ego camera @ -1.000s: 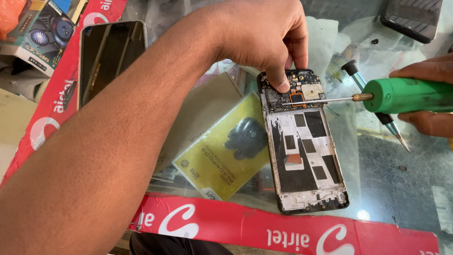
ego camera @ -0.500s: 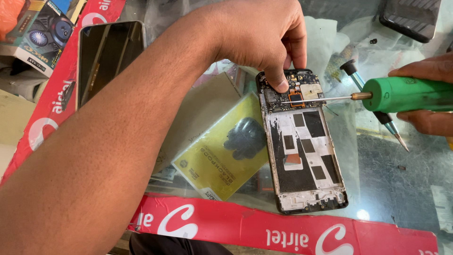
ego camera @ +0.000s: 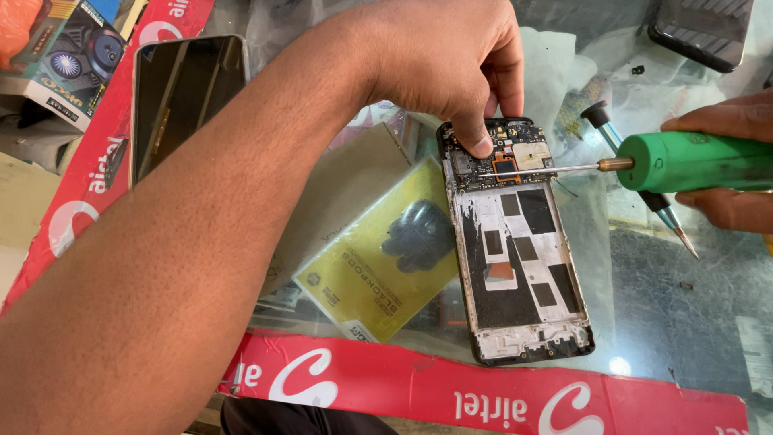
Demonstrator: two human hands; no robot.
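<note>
Right hand cut off at frame edge, clenched around green screwdriver, tip hidden near circuit board, left hand pinching top of opened phone, flat on glass table, beside yellow box.

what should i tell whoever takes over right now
Left hand: fingers pinch the top end of the opened phone, thumb on the circuit board.
Right hand: grips the green screwdriver, its thin shaft lying across the board, tip near the left thumb.
The phone lies back-off on the glass counter, battery bay empty.
Done: back cover and battery out.
Left: board is in the frame.
</note>
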